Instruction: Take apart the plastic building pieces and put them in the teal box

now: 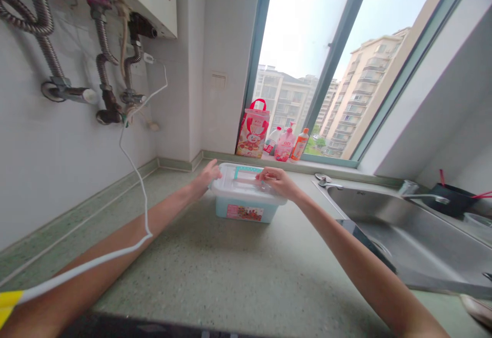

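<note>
A lidded plastic storage box (246, 210) stands on the counter, light blue below with a picture label on its front. Its pale lid (226, 186) is on, with a teal handle (242, 169) on top. At the lid's left end is my left hand (209, 172), its fingers curled against the edge and partly hidden. My right hand (279, 181) reaches over the lid from the right, fingers bent and closed by the handle's right end. A white cable (144, 199) passes in front of my left forearm.
Along the windowsill stand a red-handled bag (252, 134), a pink pump bottle (285, 145) and an orange bottle (300, 144). A steel sink (423, 240) lies to the right, with a black container (451, 199) behind it. Metal hoses (102, 40) hang at the left wall.
</note>
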`<state>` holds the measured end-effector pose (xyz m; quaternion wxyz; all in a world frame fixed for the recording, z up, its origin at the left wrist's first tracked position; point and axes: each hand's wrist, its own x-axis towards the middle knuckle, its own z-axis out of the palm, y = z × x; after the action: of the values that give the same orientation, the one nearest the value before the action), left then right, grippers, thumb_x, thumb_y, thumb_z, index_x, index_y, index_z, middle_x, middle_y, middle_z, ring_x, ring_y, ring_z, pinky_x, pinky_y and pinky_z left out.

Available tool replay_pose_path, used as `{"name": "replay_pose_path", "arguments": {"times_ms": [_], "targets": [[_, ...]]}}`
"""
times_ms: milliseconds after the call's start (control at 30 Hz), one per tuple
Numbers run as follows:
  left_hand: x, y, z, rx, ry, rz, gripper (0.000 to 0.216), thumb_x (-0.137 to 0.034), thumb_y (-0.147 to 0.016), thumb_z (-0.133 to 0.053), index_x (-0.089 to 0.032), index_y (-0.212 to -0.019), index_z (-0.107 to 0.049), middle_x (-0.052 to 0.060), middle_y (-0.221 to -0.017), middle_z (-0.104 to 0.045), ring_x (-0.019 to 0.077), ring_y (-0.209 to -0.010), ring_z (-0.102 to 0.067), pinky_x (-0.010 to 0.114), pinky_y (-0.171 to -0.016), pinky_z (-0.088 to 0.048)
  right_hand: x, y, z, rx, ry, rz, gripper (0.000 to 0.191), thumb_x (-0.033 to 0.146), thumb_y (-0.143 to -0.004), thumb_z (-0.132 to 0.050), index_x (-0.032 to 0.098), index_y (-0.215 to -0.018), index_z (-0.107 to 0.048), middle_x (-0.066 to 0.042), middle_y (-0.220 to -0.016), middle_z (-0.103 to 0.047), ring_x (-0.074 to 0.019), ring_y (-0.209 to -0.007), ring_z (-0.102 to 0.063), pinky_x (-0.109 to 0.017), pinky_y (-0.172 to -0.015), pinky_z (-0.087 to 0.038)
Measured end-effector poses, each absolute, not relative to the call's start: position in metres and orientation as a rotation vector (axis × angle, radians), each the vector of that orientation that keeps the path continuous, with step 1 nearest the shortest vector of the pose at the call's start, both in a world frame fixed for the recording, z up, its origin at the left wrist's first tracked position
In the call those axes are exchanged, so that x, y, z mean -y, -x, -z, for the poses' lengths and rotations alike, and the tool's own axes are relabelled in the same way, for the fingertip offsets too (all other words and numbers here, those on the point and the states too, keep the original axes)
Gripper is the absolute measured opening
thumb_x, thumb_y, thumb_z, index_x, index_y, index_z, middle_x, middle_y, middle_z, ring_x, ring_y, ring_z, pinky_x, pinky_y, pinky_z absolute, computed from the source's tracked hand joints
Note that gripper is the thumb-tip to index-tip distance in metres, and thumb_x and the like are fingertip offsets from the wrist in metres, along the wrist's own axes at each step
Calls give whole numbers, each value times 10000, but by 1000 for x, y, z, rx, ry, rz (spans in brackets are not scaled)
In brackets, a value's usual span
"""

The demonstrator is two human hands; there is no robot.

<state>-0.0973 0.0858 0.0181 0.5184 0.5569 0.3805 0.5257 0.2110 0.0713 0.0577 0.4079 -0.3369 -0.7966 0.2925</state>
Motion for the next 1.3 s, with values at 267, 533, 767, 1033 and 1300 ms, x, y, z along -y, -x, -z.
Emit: {"name": "replay_pose_path", "arguments": {"times_ms": [267,533,767,1033,1300], "targets": [[-102,112,-55,-950,-1484,-1020,749,-489,-826,-791,-144,-1472,-637,201,-1684,-404,441,-1598,-300,565,-1268,-299,-75,-212,-58,1989,834,-787,236,434,-827,-731,199,-839,-731,-68,-939,-786,-247,-951,-705,-395,-919,-526],[-114,89,-66,-1262,-2157,-724,837,-699,-783,-697,-208,-1460,-661,146,-1725,-356,383,-1645,-183,509,-1337,-153,-70,-224,-57,1965,762,-929,372,572,-880,-691,217,-926,-791,-73,-1066,-795,-321,-1159,-690,-444,-1066,-464],[-113,92,-60,-1330,-2135,-726,771,-614,-757,-746,-189,-1400,-711,179,-1743,-313,429,-1591,-325,486,-1302,-285,-81,-229,-34,1455,874,-633,373,453,-797,-623,282,-1103,-748,-49,-1369,-708,-346,-1409,-539,-508,-1248,-330],[-115,94,-62,-1244,-2197,-751,659,-475,-794,-722,-214,-1398,-701,166,-1687,-427,400,-1590,-338,561,-1312,-234,-86,-232,-49,876,1031,-1289,691,567,-857,-548,288,-1489,-504,-135,-1469,-629,-330,-1394,-595,-550,-1138,-500],[-113,86,-62,-1229,-2242,-747,759,-499,-795,-716,-200,-1486,-622,177,-1703,-396,400,-1603,-309,559,-1321,-211,-64,-221,-59,1792,825,-822,769,637,-904,-666,384,-1601,-462,2,-1728,-393,-301,-1623,-295,-554,-1332,-187]]}}
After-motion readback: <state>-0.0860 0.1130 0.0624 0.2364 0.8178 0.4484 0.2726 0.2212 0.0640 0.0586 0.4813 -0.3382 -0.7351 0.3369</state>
